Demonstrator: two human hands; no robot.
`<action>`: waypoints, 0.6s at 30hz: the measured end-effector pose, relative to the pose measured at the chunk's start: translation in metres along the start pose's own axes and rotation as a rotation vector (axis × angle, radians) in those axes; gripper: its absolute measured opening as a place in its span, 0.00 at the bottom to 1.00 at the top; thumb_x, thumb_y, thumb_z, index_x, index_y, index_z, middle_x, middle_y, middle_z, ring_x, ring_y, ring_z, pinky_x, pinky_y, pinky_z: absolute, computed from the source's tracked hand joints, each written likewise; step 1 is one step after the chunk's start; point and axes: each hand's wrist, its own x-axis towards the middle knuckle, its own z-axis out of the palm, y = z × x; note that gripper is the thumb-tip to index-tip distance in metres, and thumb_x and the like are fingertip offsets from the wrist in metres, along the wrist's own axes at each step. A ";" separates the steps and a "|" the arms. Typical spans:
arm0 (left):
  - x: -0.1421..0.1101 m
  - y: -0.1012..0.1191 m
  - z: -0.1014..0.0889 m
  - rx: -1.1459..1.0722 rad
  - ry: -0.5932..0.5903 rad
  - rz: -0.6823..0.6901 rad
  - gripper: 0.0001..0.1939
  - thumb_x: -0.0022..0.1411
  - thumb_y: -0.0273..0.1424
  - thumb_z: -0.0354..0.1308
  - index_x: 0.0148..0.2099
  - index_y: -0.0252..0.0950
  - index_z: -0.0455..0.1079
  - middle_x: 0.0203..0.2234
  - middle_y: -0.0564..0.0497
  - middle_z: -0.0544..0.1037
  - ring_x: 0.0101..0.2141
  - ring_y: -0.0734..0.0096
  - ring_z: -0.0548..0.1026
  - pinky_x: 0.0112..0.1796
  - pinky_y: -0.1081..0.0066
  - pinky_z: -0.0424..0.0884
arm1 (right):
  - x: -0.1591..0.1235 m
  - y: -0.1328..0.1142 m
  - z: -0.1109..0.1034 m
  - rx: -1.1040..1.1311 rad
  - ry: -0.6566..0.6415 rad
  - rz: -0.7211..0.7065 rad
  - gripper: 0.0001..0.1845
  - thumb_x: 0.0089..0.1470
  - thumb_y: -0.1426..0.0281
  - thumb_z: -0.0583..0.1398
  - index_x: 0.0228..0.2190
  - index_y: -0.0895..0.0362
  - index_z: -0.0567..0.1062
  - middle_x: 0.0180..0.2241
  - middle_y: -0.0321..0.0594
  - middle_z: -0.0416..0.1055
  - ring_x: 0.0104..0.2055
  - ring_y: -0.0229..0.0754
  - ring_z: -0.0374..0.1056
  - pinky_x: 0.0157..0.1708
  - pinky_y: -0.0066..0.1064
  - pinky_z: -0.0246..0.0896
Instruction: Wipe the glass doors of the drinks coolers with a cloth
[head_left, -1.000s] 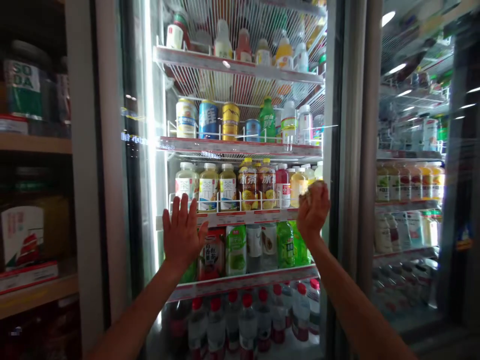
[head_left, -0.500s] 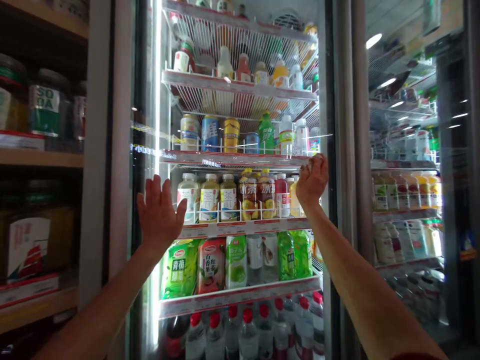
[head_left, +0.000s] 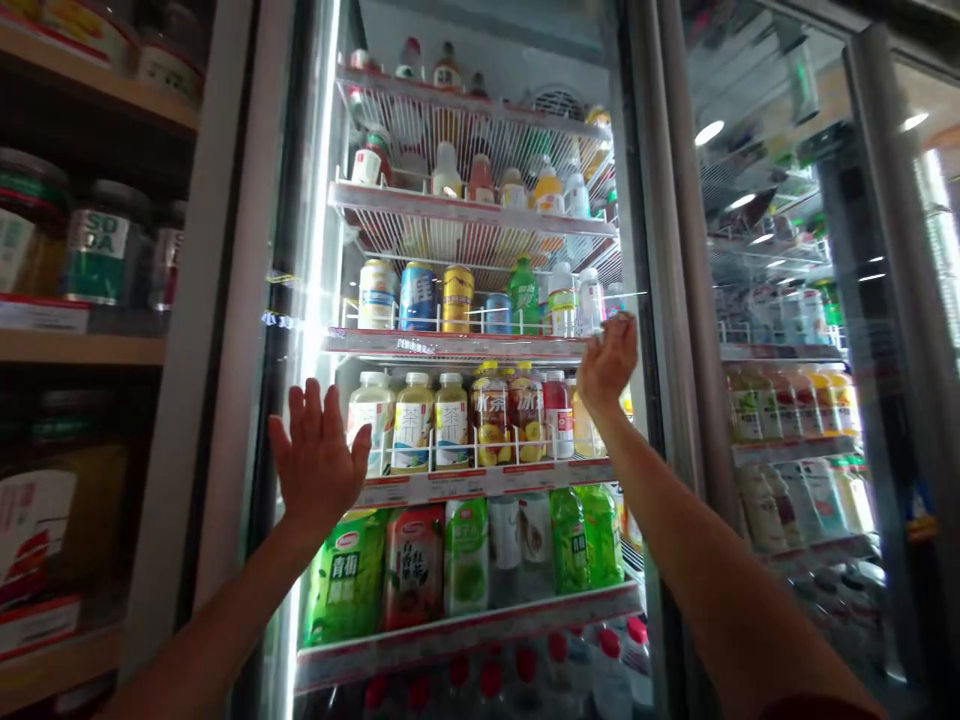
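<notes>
I face a lit drinks fridge with a glass door (head_left: 300,250). My left hand (head_left: 316,462) is open, fingers spread, its palm flat against the glass near the door's left edge, level with the shelf of tea bottles (head_left: 412,420). My right hand (head_left: 607,358) is raised higher at the door's right side, by the edge of the can shelf (head_left: 450,345). Its fingers are curled shut; what they hold, if anything, is hidden behind the hand.
Green and red cartons (head_left: 352,575) fill the shelf below, with red-capped water bottles (head_left: 630,650) underneath. A wooden rack with jars (head_left: 97,255) stands at the left. A second glass-door fridge (head_left: 795,400) stands at the right.
My right hand has risen from the tea-bottle shelf to the can shelf above. My left hand has slid left along the glass. My view has tilted upward.
</notes>
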 end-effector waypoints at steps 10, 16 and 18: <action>0.021 -0.030 -0.007 0.013 0.012 0.010 0.33 0.63 0.43 0.39 0.64 0.28 0.44 0.62 0.36 0.47 0.62 0.52 0.44 0.58 0.47 0.41 | 0.015 -0.010 -0.005 0.006 -0.045 -0.046 0.25 0.52 0.73 0.47 0.53 0.63 0.59 0.55 0.54 0.56 0.60 0.51 0.49 0.56 0.53 0.47; 0.028 -0.037 -0.006 0.038 -0.006 -0.018 0.33 0.64 0.42 0.38 0.64 0.26 0.44 0.62 0.35 0.47 0.62 0.53 0.43 0.58 0.49 0.42 | -0.033 -0.097 0.017 0.176 -0.305 -0.512 0.28 0.53 0.74 0.49 0.56 0.55 0.56 0.61 0.45 0.48 0.64 0.48 0.41 0.59 0.47 0.46; 0.028 -0.041 -0.009 0.045 -0.019 -0.005 0.33 0.63 0.43 0.37 0.63 0.26 0.46 0.62 0.35 0.48 0.62 0.52 0.44 0.58 0.49 0.44 | -0.049 -0.121 0.019 0.218 -0.443 -0.808 0.29 0.52 0.74 0.51 0.56 0.52 0.57 0.62 0.40 0.48 0.64 0.45 0.40 0.60 0.44 0.45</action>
